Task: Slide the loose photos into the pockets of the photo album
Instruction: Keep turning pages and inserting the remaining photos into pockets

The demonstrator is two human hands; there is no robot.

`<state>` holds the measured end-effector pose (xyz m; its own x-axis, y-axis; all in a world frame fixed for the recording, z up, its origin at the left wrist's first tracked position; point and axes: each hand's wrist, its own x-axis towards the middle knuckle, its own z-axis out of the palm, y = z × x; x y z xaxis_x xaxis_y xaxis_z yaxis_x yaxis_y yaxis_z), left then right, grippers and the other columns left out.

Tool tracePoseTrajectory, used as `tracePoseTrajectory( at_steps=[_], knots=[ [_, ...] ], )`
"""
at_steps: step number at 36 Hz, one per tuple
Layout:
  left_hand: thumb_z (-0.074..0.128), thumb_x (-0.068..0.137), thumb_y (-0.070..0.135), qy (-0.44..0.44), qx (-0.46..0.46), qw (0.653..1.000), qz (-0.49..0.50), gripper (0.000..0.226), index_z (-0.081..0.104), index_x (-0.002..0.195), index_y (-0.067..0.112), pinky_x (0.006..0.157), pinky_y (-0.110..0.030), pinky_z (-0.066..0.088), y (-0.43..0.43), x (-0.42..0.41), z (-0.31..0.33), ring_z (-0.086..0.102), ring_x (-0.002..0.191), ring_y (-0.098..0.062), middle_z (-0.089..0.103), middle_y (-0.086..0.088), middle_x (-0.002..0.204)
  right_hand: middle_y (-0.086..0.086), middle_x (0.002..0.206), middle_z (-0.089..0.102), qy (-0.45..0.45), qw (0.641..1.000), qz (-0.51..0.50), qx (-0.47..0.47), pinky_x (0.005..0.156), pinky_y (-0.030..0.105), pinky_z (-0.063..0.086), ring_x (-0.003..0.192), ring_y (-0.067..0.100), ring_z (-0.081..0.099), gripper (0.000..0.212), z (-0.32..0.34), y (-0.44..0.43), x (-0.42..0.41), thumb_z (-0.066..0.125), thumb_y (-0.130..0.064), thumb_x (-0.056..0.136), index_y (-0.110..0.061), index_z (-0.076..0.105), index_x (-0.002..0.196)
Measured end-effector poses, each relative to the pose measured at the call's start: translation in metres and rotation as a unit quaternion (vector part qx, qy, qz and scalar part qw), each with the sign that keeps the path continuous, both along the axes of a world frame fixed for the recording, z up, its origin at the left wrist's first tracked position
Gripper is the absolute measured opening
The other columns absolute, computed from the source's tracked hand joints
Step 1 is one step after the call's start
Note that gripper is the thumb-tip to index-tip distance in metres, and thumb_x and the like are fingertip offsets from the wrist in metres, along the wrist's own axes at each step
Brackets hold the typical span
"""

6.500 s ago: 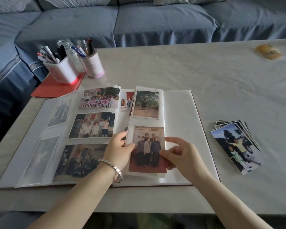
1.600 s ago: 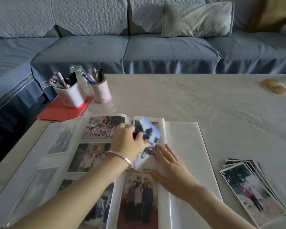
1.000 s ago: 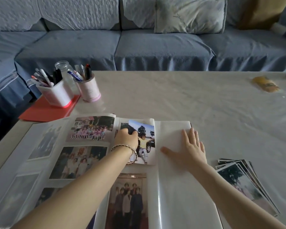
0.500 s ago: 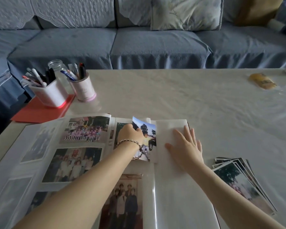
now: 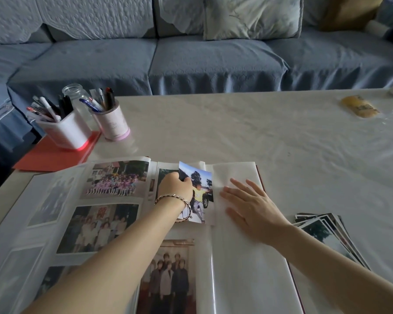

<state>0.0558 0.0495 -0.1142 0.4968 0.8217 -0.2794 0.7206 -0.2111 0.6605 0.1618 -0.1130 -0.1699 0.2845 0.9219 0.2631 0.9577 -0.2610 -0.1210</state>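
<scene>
The photo album [image 5: 234, 279] lies open on the table in front of me, with group photos in the pockets of its left page. My left hand [image 5: 175, 189] grips a loose photo [image 5: 200, 191] of a child in a yellow shirt, held at the top pocket of the middle strip, its left edge lifted and curled. My right hand [image 5: 250, 207] lies flat, fingers spread, pressing on the white right page. A fanned stack of loose photos [image 5: 327, 234] sits on the table to the right of the album.
Two pen holders [image 5: 66, 130] and a glass jar [image 5: 77, 98] stand on a red sheet [image 5: 55, 155] at the table's back left. A yellow packet [image 5: 361, 107] lies at the far right. A blue sofa [image 5: 213, 57] runs behind the table.
Since a second ago the photo's left edge has lifted and curled under my left hand. My right hand stays flat on the right page, shifted slightly toward me.
</scene>
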Motion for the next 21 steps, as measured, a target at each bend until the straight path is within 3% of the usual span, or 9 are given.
tracePoseTrajectory(
  at_steps=[6,9,16,19,21],
  knots=[
    [0.043,0.092,0.013,-0.004,-0.007,1.0,0.005,0.029,0.038,0.063,0.009,0.05,-0.027,0.026,0.0,-0.002,0.0,0.036,0.056,-0.017,0.04,-0.004,0.061,-0.003,0.103,0.069,-0.036,0.998,-0.004,0.046,0.106,0.036,0.034,0.115,0.024,0.059,0.062,0.003,0.002,-0.004,0.014,-0.04,0.1,-0.011,0.068,0.108],
    [0.044,0.093,0.014,-0.002,-0.011,1.0,0.005,0.028,0.041,0.065,0.009,0.058,-0.027,0.029,0.001,-0.002,0.0,0.041,0.064,-0.022,0.042,-0.003,0.061,-0.001,0.1,0.07,-0.041,0.997,-0.021,0.058,0.101,0.038,0.041,0.113,0.024,0.061,0.063,0.0,0.0,-0.008,0.015,-0.04,0.101,-0.008,0.069,0.106],
    [0.044,0.093,0.014,0.035,0.037,0.998,-0.048,0.036,0.03,0.06,0.011,0.048,-0.027,0.021,-0.004,-0.001,0.002,0.029,0.052,-0.015,0.031,-0.002,0.058,0.001,0.107,0.069,-0.017,0.996,-0.056,0.069,0.106,0.035,0.028,0.122,0.024,0.053,0.062,-0.004,-0.002,-0.009,0.018,-0.044,0.1,-0.007,0.066,0.112],
    [0.043,0.094,0.015,0.062,0.062,0.993,-0.076,0.036,0.032,0.06,0.01,0.059,-0.032,0.035,-0.007,0.002,0.004,0.04,0.063,-0.025,0.037,-0.006,0.061,0.001,0.109,0.069,-0.005,0.996,-0.059,0.07,0.106,0.034,0.027,0.122,0.025,0.053,0.062,-0.005,-0.002,-0.011,0.017,-0.044,0.1,-0.007,0.065,0.113],
    [0.042,0.094,0.016,0.076,0.067,0.991,-0.092,0.025,0.05,0.075,0.001,0.08,-0.039,0.044,-0.008,0.005,0.006,0.055,0.086,-0.036,0.057,-0.019,0.084,0.0,0.11,0.068,0.003,0.996,-0.056,0.073,0.106,0.033,0.026,0.123,0.025,0.052,0.061,-0.004,-0.003,-0.011,0.017,-0.043,0.1,-0.007,0.065,0.113]
  ],
)
